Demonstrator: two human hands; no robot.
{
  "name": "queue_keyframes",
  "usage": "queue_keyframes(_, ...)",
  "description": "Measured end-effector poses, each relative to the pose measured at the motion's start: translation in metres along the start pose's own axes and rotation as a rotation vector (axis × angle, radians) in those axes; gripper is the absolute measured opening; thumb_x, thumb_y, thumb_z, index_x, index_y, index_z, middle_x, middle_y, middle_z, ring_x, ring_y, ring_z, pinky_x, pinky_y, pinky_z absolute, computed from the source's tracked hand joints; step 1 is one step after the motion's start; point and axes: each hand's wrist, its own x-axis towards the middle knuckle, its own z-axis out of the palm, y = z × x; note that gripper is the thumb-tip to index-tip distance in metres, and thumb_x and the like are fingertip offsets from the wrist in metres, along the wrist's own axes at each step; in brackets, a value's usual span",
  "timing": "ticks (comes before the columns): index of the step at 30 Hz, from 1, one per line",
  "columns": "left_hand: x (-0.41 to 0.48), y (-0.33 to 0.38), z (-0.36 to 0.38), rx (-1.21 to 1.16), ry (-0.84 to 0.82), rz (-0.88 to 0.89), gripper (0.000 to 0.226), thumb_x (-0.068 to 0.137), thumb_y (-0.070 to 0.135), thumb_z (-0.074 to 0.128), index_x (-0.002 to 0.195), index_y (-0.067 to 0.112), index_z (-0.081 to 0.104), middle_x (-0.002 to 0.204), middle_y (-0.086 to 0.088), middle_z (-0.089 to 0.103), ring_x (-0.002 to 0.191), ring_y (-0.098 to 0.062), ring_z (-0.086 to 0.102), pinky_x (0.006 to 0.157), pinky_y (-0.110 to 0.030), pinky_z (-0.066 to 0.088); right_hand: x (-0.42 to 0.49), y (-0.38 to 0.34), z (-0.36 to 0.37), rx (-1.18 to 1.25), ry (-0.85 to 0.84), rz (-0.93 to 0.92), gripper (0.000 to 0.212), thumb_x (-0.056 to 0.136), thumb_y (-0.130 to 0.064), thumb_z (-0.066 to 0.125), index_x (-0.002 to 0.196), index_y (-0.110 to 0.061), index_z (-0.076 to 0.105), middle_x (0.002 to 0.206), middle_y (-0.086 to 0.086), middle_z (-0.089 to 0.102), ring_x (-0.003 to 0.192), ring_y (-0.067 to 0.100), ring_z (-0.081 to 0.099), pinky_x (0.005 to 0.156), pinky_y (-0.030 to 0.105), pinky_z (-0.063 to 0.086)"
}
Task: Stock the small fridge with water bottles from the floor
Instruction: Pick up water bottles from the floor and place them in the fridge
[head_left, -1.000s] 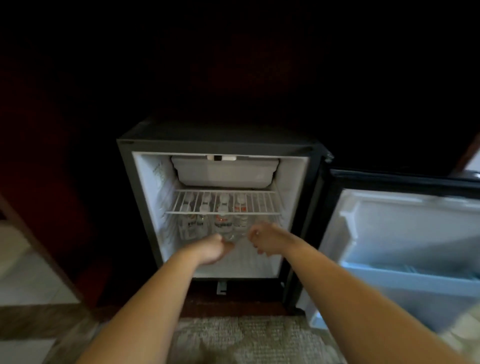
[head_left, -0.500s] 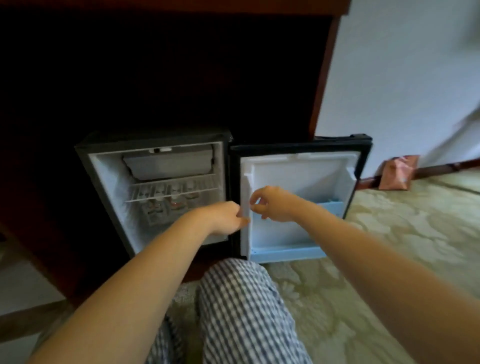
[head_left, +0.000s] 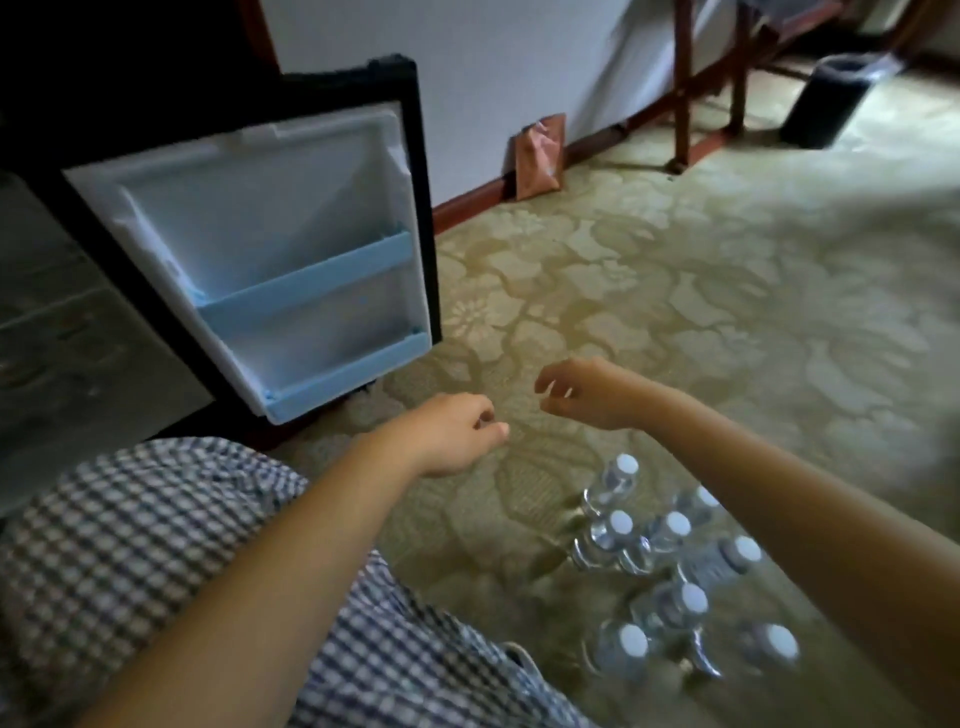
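Head cam: clear plastic water bottles w/ white caps (head_left: 670, 566) stand upright in a tight cluster on the green floral-pattern carpet (head_left: 675, 312) at approx 5 o'clock, roughly eight caps countable, blur hides details. None is in a hand.

L hand (head_left: 457, 431) sits just below centre at 6 o'clock, fingers loosely curled, thumb out, holding nothing. R hand (head_left: 587, 392) is just beside it toward 4 o'clock, fingers slack and slightly spread, also holding nothing. Both hover above the carpet, up-frame of the bottle cluster, not touching it.

Small black fridge's open door w/ white inner liner (head_left: 291, 218) is at 10 o'clock, two pale-blue shelf rails (head_left: 306, 286) across it. Fridge cabinet interior (head_left: 62, 332) is at 9 o'clock at frame edge, too dim to read contents.

Blue-white checked trouser knee (head_left: 156, 545) is at 8 o'clock. Crumpled brown paper bag (head_left: 537, 156) leans on the wall at 12 o'clock. Black cylindrical bin (head_left: 826, 101) is at 1 o'clock, near red-brown wooden furniture legs (head_left: 683, 78).
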Motion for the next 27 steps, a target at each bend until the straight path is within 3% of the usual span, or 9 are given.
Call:
queue_keyframes(3,0.023,0.011,0.039,-0.063,-0.093,0.005,0.042,0.096,0.042,0.040,0.125,0.014,0.052,0.128,-0.007,0.055,0.114,-0.024,0.053,0.087,-0.032,0.040,-0.019,0.044,0.036,0.020,-0.089,0.091,0.033,0.094,-0.029,0.051,0.124,-0.015,0.055,0.117,0.004,0.064,0.103,0.023,0.061,0.093,0.036,0.049)
queue_keyframes(10,0.061,0.022,0.127,-0.133,-0.251,-0.058,0.036,0.096,0.035,0.045,0.117,0.007,0.055,0.124,-0.015,0.057,0.113,-0.029,0.054,0.095,-0.035,0.043,-0.052,0.112,0.112,0.105,-0.130,0.278,0.037,0.093,-0.026,0.054,0.126,-0.012,0.053,0.118,0.009,0.064,0.106,0.027,0.061,0.090,0.033,0.047)
queue_keyframes(15,0.074,0.027,0.177,-0.148,-0.276,-0.112,0.051,0.095,0.033,0.046,0.140,0.009,0.037,0.145,-0.013,0.040,0.132,-0.029,0.041,0.107,-0.037,0.036,-0.043,0.135,0.147,0.035,-0.121,0.401,0.046,0.093,-0.030,0.051,0.134,-0.010,0.043,0.121,0.017,0.061,0.108,0.033,0.060,0.090,0.040,0.049)
queue_keyframes(20,0.084,0.021,0.206,-0.155,-0.376,-0.149,0.065,0.094,0.036,0.049,0.148,0.013,0.023,0.156,-0.011,0.021,0.143,-0.029,0.024,0.116,-0.039,0.025,-0.029,0.141,0.177,-0.011,-0.158,0.434,0.049,0.092,-0.032,0.051,0.135,-0.013,0.039,0.121,0.017,0.060,0.110,0.035,0.059,0.088,0.041,0.048)
queue_keyframes(27,0.096,0.016,0.204,-0.184,-0.358,-0.177,0.067,0.092,0.037,0.053,0.148,0.015,0.024,0.156,-0.008,0.023,0.142,-0.029,0.026,0.114,-0.041,0.028,-0.011,0.137,0.195,-0.010,-0.085,0.427,0.040,0.093,-0.035,0.052,0.128,-0.015,0.044,0.115,0.015,0.063,0.102,0.032,0.062,0.079,0.038,0.049)
